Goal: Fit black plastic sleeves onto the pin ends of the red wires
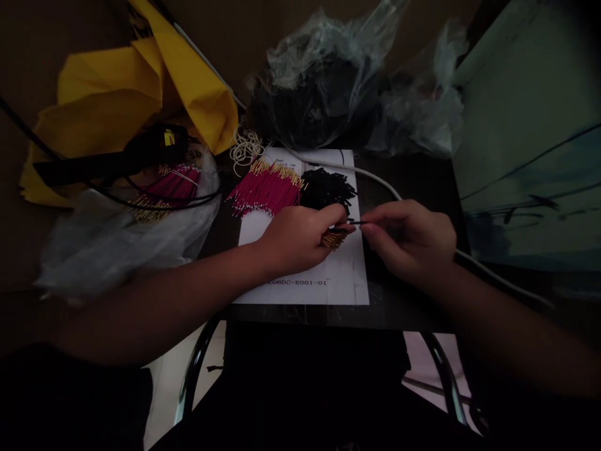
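Note:
My left hand point(293, 241) is closed around a bundle of wires whose gold-coloured terminals point(334, 239) stick out below the fingers; the rest of the bundle is hidden in the palm. Between the thumb and forefinger of my right hand point(416, 241) is a thin black sleeve point(358, 222), pointing left at the left fingertips. Whether a wire tip is inside it I cannot tell. Just beyond the left hand lies a heap of short black sleeves point(326, 186). Left of that heap, red wires point(267, 189) with metal ends lie side by side on a white printed sheet point(305, 294).
Clear plastic bags, one with dark contents point(319, 94), stand at the back. At left are a yellow cloth-like sheet point(113, 81), black cables and another red wire bundle point(176, 185) on plastic. A white cable point(375, 178) crosses behind my right hand. Beige string point(246, 147) lies coiled.

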{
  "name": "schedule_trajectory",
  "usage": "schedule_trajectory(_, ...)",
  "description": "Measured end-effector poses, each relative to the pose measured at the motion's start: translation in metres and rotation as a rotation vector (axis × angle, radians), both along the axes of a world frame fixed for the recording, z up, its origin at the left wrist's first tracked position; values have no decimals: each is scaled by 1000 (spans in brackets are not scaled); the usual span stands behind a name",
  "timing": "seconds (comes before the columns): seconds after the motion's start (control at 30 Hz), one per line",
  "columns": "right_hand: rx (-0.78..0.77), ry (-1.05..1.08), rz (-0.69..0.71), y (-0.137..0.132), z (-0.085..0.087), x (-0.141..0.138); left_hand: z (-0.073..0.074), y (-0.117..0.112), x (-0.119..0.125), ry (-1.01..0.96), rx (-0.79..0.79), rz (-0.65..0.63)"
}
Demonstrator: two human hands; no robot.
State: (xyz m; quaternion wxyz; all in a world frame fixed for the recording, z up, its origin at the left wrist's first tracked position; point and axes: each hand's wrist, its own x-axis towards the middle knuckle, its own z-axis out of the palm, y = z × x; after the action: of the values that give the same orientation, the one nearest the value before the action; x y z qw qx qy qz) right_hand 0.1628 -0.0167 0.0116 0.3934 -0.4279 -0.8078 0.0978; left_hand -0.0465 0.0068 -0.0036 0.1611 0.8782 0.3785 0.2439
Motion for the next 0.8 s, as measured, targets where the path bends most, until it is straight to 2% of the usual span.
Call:
schedule_trajectory(0.13, -12, -152, 155, -5, 10, -1, 0, -3, 0, 70, 162, 4)
schedule_trajectory(0.23, -34, -215, 224, -6, 14, -1, 0, -4, 0, 106, 223, -4)
schedule_trajectory(0.57, -70, -204, 166, -8, 18, -2, -2, -3, -1, 113, 245, -4)
schedule_trajectory(0.8, -10, -197, 175, -9, 16, -3, -2, -2, -1, 99, 230, 3)
